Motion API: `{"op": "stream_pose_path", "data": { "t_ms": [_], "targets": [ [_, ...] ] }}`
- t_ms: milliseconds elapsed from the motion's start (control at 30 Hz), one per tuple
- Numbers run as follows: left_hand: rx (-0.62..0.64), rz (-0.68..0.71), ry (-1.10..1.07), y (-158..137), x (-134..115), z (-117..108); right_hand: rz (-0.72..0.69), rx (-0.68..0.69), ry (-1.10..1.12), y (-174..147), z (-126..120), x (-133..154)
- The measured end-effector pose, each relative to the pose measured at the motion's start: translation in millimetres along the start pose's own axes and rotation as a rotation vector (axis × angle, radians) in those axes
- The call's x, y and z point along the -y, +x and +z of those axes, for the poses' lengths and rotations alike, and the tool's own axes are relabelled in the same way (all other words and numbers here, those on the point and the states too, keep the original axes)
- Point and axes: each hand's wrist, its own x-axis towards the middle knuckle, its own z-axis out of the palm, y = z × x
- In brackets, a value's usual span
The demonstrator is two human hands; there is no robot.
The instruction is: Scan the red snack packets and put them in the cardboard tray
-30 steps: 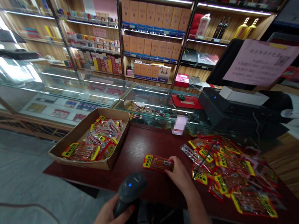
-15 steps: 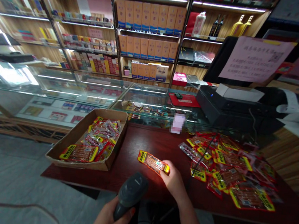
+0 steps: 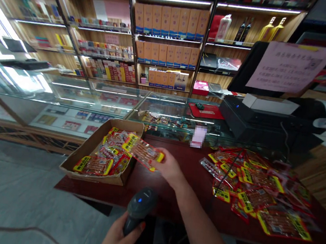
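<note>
My left hand [image 3: 120, 236] is wrapped round the handle of a dark barcode scanner [image 3: 141, 204], which has a blue light lit on top. My right hand [image 3: 169, 167] pinches one end of a red and yellow snack packet [image 3: 143, 151] with brown sticks showing through its clear front. The packet's far end reaches over the right rim of an open cardboard box [image 3: 69, 171]. Inside the box lie several similar packets [image 3: 94, 165]. To the right, a loose heap of the same kind of packets [image 3: 258, 198] covers part of the dark red table [image 3: 168, 196].
A pale phone-like item, blurred out [image 3: 198, 136], lies at the table's back edge. Behind are a glass display counter [image 3: 109, 95], a red mat [image 3: 206, 111] with a mouse, and a monitor with a paper notice [image 3: 290, 68]. A cable [image 3: 16, 229] crosses at lower left.
My right hand has carried the packet up and left, from above the middle of the table to the box's rim. A blue light now shows on the scanner. The view has shifted slightly.
</note>
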Motion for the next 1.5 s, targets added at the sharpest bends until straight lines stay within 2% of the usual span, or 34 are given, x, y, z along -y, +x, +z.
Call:
{"op": "stream_pose_path", "data": {
  "t_ms": [67, 100, 167, 233, 300, 400, 500, 567, 667, 867, 1000, 1067, 1200, 1400, 1500],
  "targets": [
    [0.01, 0.0, 0.011, 1, 2, -2, -0.071, 0.155, -0.047, 19, 29, 9],
    [0.015, 0.001, 0.012, 1, 2, -2, -0.106, 0.193, -0.112, 26, 36, 10],
    [0.024, 0.0, 0.009, 2, 5, -4, -0.168, 0.176, -0.313, 30, 29, 9],
    [0.029, -0.007, 0.002, 2, 7, -6, -0.19, 0.052, -0.594, 27, -3, 3],
    [0.034, -0.014, 0.0, 3, 9, -7, -0.126, -0.126, -0.938, 20, -53, -3],
    [0.045, -0.023, 0.008, 4, 10, -8, 0.16, -0.422, -1.446, 2, -130, -7],
    [0.063, -0.023, 0.023, 5, 7, -6, 0.402, -0.547, -1.632, -16, -177, -7],
    [0.071, -0.017, 0.034, 6, 5, -3, 0.443, -0.549, -1.643, -24, -188, -7],
    [0.072, 0.003, 0.037, 6, 1, 2, 0.416, -0.523, -1.672, -28, -179, -9],
    [0.052, 0.007, 0.026, 4, -1, 7, 0.147, -0.266, -1.458, -48, -118, -32],
    [0.022, 0.014, 0.024, 4, 0, 9, 0.081, -0.188, -1.338, -72, -90, -53],
    [0.043, 0.009, 0.024, 5, 0, 9, 0.069, -0.247, -1.218, -80, -89, -58],
    [0.078, -0.009, 0.042, 8, 2, 8, 0.051, -0.367, -0.941, -86, -104, -61],
    [0.07, 0.006, 0.046, 10, 6, 10, 0.066, -0.398, -0.665, -88, -121, -71],
    [0.098, -0.01, 0.066, 11, 6, 11, 0.077, -0.387, -0.621, -88, -123, -75]
  ]
}}
